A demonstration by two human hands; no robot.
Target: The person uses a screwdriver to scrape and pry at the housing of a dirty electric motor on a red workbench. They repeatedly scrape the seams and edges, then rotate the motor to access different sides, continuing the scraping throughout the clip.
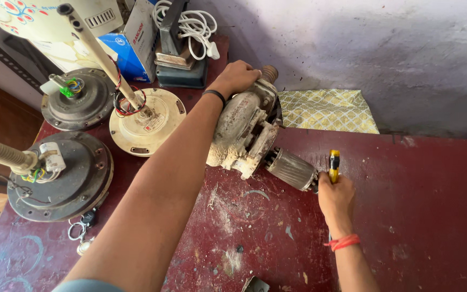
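A dirty, dust-caked motor unit (242, 132) lies on the dark red table (417, 216), its bare metal rotor end (292, 168) pointing to the right. My left hand (237, 77) grips the far end of the motor from above. My right hand (335, 196) is closed around a screwdriver with a yellow and black handle (334, 164), held right at the rotor's end. The tool's tip is hidden behind the hand and the rotor.
Three ceiling fan motors (146, 120) with rods and loose wires sit at the left. A blue box (127, 51), an iron with a white cord (182, 48) and a yellow patterned cloth (328, 111) lie at the back. Keys (82, 230) rest near the left edge.
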